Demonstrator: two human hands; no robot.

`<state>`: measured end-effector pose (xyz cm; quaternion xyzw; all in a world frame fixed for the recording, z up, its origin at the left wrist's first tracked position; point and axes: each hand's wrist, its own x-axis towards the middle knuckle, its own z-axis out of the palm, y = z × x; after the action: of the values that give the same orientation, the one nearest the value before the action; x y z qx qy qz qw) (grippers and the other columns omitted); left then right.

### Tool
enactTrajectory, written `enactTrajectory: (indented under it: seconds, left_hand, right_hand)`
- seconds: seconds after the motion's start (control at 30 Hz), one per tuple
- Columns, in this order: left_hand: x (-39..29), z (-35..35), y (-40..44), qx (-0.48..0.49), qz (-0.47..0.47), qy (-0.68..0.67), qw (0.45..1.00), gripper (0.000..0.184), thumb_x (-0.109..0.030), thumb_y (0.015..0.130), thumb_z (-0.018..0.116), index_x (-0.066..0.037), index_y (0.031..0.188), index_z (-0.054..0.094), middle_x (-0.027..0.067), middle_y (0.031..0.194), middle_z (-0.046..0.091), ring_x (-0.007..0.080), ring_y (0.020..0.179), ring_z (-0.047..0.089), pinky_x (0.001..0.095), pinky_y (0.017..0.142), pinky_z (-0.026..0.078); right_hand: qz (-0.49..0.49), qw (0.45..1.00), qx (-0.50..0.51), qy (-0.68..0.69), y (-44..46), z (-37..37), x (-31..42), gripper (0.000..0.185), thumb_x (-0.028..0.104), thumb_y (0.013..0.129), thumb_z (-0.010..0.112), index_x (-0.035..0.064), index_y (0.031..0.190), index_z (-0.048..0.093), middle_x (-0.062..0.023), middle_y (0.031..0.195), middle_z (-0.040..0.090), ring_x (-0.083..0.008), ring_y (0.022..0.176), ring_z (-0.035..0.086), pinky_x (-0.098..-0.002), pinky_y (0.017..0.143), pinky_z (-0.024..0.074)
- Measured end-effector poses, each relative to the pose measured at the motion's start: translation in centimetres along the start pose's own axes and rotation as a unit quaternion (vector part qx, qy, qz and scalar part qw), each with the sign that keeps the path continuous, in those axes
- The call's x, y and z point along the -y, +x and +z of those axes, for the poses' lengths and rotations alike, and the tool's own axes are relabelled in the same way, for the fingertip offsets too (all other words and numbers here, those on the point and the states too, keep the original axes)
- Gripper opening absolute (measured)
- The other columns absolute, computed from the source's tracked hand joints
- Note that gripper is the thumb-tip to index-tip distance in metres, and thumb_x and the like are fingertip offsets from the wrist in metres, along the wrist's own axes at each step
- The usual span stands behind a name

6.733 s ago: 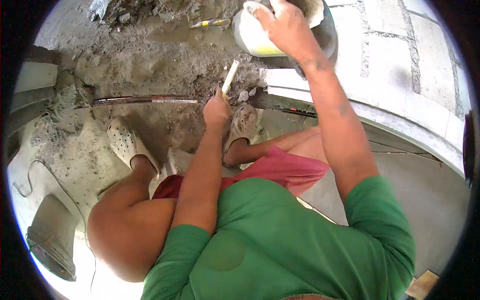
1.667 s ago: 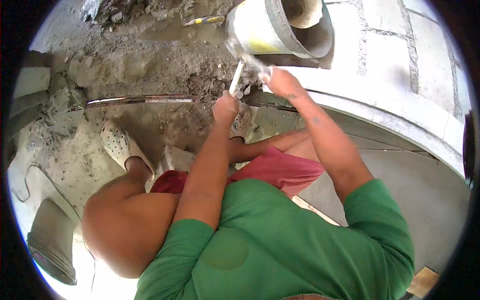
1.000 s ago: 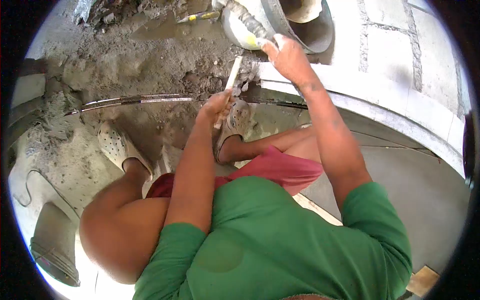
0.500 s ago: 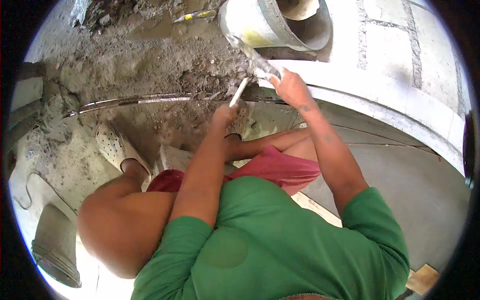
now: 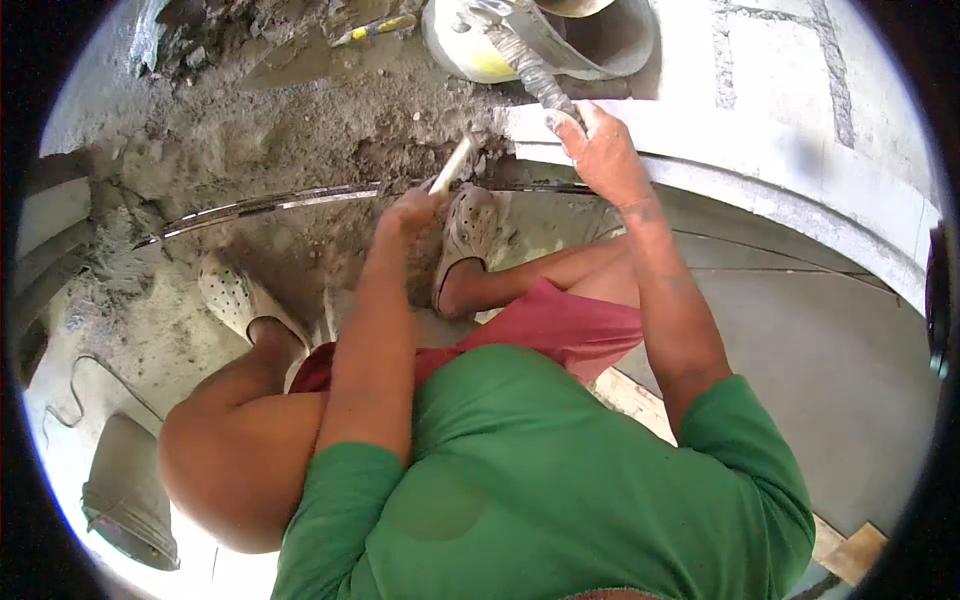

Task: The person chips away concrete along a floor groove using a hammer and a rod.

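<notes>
My right hand (image 5: 608, 158) is closed round the wrapped, grey-smeared handle of a hammer (image 5: 530, 68). The hammer's head reaches up in front of the bucket's side. In my left hand (image 5: 412, 212) is a short pale bar (image 5: 454, 166), which looks like a chisel; its far end points up and right toward the broken edge of the rough soil (image 5: 300, 130). That end lies close to the left end of a white ledge (image 5: 560, 130). My fingers hide the bar's lower part.
A grey bucket (image 5: 470, 58) lies on its side at the top. Left of it, a yellow-handled tool (image 5: 375, 29) rests on the dirt. A block wall (image 5: 780, 60) stands at upper right. Another bucket (image 5: 125, 480) lies at lower left. My two clogs (image 5: 228, 292) straddle the dirt.
The hammer has risen and its head is now higher against the bucket. My left hand has moved left with the pale bar, uncovering the right clog. The view has shifted slightly.
</notes>
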<state>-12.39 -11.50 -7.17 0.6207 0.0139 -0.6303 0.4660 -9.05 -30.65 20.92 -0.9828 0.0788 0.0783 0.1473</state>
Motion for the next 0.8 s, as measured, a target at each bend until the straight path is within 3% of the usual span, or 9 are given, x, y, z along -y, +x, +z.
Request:
enactTrajectory:
  seconds: [0.13,0.2,0.27,0.33,0.4,0.5,0.57,0.7,0.8]
  left_hand:
    - [1.9,-1.8,-3.2,-0.01,-0.017,-0.111,0.994,0.056,-0.06,0.094,0.052,-0.005,0.084,0.061,0.003,0.067,0.054,0.0183,0.048,0.045,0.037,0.044,0.036]
    - [0.9,-2.3,-4.4,-0.031,0.009,-0.245,0.969,0.045,-0.048,0.098,0.052,-0.004,0.092,0.061,0.0017,0.06,0.046,0.0187,0.039,0.042,0.036,0.036,0.031]
    - [1.4,-2.6,-2.5,-0.046,0.064,-0.226,0.971,0.051,-0.05,0.099,0.051,-0.001,0.088,0.06,0.004,0.056,0.047,0.0208,0.039,0.045,0.0377,0.036,0.034]
    - [0.7,-2.2,-1.9,-0.131,0.064,-0.02,0.989,0.055,-0.05,0.099,0.05,0.002,0.086,0.06,0.0082,0.055,0.051,0.0235,0.038,0.049,0.042,0.038,0.039]
    - [0.6,-2.0,-2.3,-0.14,0.045,0.011,0.989,0.056,-0.049,0.1,0.05,0.004,0.087,0.059,0.0138,0.063,0.057,0.0252,0.045,0.056,0.044,0.041,0.044]
    - [1.6,-3.1,-4.4,-0.026,0.029,0.349,0.936,0.054,-0.049,0.1,0.05,0.002,0.089,0.06,0.0132,0.069,0.059,0.0229,0.052,0.058,0.0434,0.045,0.045]
    - [2.4,-4.1,-6.2,-0.117,0.001,0.044,0.992,0.05,-0.05,0.098,0.053,-0.001,0.096,0.062,0.0102,0.072,0.059,0.0208,0.057,0.057,0.0428,0.048,0.045]
    - [3.7,-8.8,-7.6,-0.177,0.086,0.082,0.977,0.046,-0.051,0.094,0.059,-0.005,0.098,0.062,0.0053,0.068,0.054,0.0181,0.053,0.049,0.0411,0.047,0.041]
    - [-0.7,-9.1,-13.8,-0.225,0.007,0.021,0.974,0.045,-0.053,0.093,0.06,-0.008,0.092,0.06,0.0022,0.065,0.048,0.0164,0.051,0.043,0.0388,0.045,0.035]
  right_hand:
    - [-0.009,1.0,0.01,0.026,-0.3,-1.5,0.9,0.042,0.038,0.093,0.065,-0.0028,0.086,0.055,-0.0296,0.075,0.059,-0.0505,0.077,0.059,-0.0509,0.066,0.0471]
    - [-0.042,0.999,0.0,0.023,-0.9,-2.2,1.0,0.043,0.039,0.093,0.065,-0.0031,0.085,0.056,-0.029,0.075,0.061,-0.0492,0.076,0.06,-0.0497,0.065,0.048]
    - [-0.03,0.998,0.003,0.052,-1.5,-2.8,1.3,0.044,0.039,0.093,0.065,-0.0033,0.084,0.056,-0.0287,0.075,0.062,-0.0488,0.076,0.061,-0.0496,0.066,0.0483]
    - [-0.02,0.997,0.004,0.081,-2.3,-3.2,1.2,0.044,0.039,0.093,0.065,-0.0035,0.084,0.057,-0.0283,0.075,0.062,-0.0483,0.076,0.062,-0.0495,0.066,0.0485]
    - [-0.048,0.997,-0.017,0.065,-3.2,-3.4,0.6,0.031,0.028,0.095,0.063,-0.0026,0.094,0.058,-0.0252,0.078,0.061,-0.0445,0.075,0.059,-0.0449,0.069,0.0471]
    - [-0.055,0.994,-0.014,0.093,-4.9,-5.3,-0.2,0.029,0.027,0.094,0.063,-0.0018,0.096,0.059,-0.0248,0.079,0.062,-0.0446,0.077,0.06,-0.0447,0.069,0.0472]
    - [-0.075,0.993,-0.021,0.094,-6.2,-6.5,-1.3,0.029,0.028,0.095,0.063,-0.0007,0.098,0.06,-0.0239,0.08,0.063,-0.0436,0.077,0.06,-0.0444,0.069,0.0472]
    - [-0.07,0.996,0.01,0.062,-8.8,-8.6,-3.4,0.032,0.031,0.095,0.063,-0.0004,0.101,0.062,-0.0239,0.081,0.063,-0.0432,0.078,0.061,-0.0445,0.069,0.0474]
    - [-0.089,0.994,-0.019,0.06,-10.1,-8.2,-5.2,0.047,0.045,0.092,0.063,-0.0013,0.096,0.063,-0.0274,0.077,0.064,-0.0473,0.078,0.063,-0.0512,0.068,0.0486]
